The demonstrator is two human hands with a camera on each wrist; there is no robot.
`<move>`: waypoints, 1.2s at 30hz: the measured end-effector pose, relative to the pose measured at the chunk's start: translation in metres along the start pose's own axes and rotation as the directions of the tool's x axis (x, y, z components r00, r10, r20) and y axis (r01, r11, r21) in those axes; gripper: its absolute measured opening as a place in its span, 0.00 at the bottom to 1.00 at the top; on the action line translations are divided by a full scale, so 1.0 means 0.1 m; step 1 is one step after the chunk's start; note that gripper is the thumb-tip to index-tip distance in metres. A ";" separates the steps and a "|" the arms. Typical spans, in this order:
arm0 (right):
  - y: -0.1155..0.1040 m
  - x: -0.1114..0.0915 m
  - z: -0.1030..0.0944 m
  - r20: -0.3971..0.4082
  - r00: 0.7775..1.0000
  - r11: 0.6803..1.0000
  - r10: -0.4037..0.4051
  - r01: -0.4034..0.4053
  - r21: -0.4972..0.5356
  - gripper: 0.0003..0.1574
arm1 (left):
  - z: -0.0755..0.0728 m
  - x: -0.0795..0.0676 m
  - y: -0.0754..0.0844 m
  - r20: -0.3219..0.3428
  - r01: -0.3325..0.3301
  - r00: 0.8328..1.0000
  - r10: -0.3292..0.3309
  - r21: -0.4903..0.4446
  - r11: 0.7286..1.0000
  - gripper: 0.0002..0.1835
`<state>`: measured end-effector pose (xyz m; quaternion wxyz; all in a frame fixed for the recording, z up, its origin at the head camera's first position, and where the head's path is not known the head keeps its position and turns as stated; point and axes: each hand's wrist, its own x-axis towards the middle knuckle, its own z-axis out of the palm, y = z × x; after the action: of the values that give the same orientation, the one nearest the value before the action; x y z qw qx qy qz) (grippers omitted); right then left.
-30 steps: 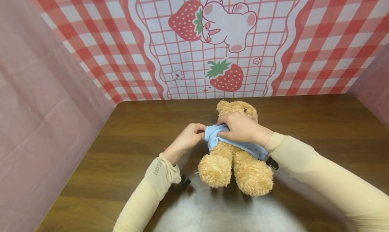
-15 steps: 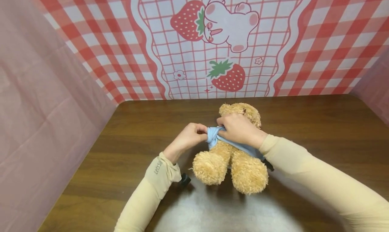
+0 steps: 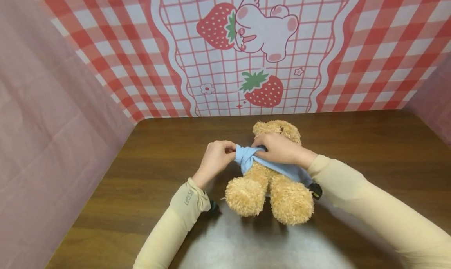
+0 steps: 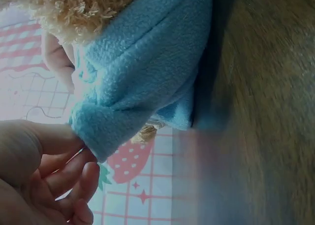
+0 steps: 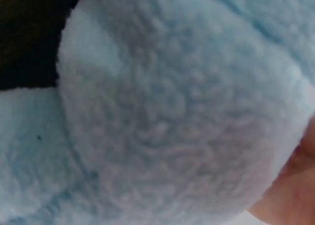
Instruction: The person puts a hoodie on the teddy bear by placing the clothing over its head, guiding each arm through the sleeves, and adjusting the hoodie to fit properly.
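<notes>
A fluffy tan teddy bear (image 3: pixel 248 196) is on the table with its feet toward me, wearing a light blue fleece garment (image 3: pixel 285 170). My left hand (image 3: pixel 215 159) pinches the end of the garment's sleeve (image 4: pixel 106 131) between thumb and fingers, drawing it out to the left. Over the bear's chest, my right hand (image 3: pixel 280 148) grips the blue fabric near the base of that sleeve and covers part of the bear's face. Blue fleece (image 5: pixel 182 107) fills most of the right wrist view, with fingers (image 5: pixel 290 193) at its right edge.
The brown wooden table (image 3: pixel 158 175) reaches back to a red-and-white checked cloth (image 3: pixel 232 85) with strawberry prints. A pink curtain (image 3: pixel 63 136) hangs at the left. Small black devices sit at both wrists, the right one (image 3: pixel 316 190) beside the bear.
Both hands keep their hold on the fabric. The bear's feet have shifted slightly left since the first frame, and the sleeve end looks stretched a little further left.
</notes>
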<state>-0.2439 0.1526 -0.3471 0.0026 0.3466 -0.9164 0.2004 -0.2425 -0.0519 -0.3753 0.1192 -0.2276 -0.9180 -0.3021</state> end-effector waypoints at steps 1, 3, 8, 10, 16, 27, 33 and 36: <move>0.00 0.00 0.00 0.007 1.000 1.000 -0.002 0.002 -0.004 0.14 | 0.00 0.00 0.00 -0.008 -0.001 1.000 0.001 0.000 1.000 0.06; -0.01 -0.02 0.00 0.017 1.000 1.000 0.012 -0.012 -0.007 0.16 | 0.01 0.01 -0.02 -0.016 0.005 1.000 -0.005 -0.015 1.000 0.07; -0.01 -0.07 0.00 -0.023 0.999 0.999 0.040 -0.039 0.025 0.16 | 0.04 0.04 -0.07 0.005 0.059 0.998 -0.059 -0.094 0.994 0.07; -0.01 -0.10 0.00 -0.056 0.998 1.000 0.010 -0.009 0.022 0.11 | 0.03 0.05 -0.08 0.024 0.087 0.996 -0.085 -0.124 0.988 0.07; 0.00 -0.19 -0.09 -0.023 0.995 0.995 -0.096 0.096 0.028 0.04 | 0.03 0.08 -0.11 0.080 0.167 0.985 -0.152 -0.241 0.956 0.07; 0.05 -0.28 -0.18 0.060 0.983 0.979 -0.174 0.166 0.119 0.09 | 0.09 0.08 -0.28 0.246 0.356 0.934 -0.260 -0.559 0.749 0.09; 0.04 -0.25 -0.11 -0.003 0.988 0.987 -0.153 0.153 0.053 0.04 | 0.02 0.07 -0.28 0.302 0.351 0.930 -0.210 -0.551 0.757 0.10; 0.03 -0.23 -0.08 -0.023 0.991 0.990 -0.134 0.135 0.032 0.04 | -0.03 0.07 -0.26 0.335 0.347 0.924 -0.184 -0.535 0.770 0.12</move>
<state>-0.2295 0.1725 -0.3441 0.0196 0.4056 -0.8873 0.2185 -0.2607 -0.0700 -0.3833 -0.1237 -0.1579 -0.8104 -0.5505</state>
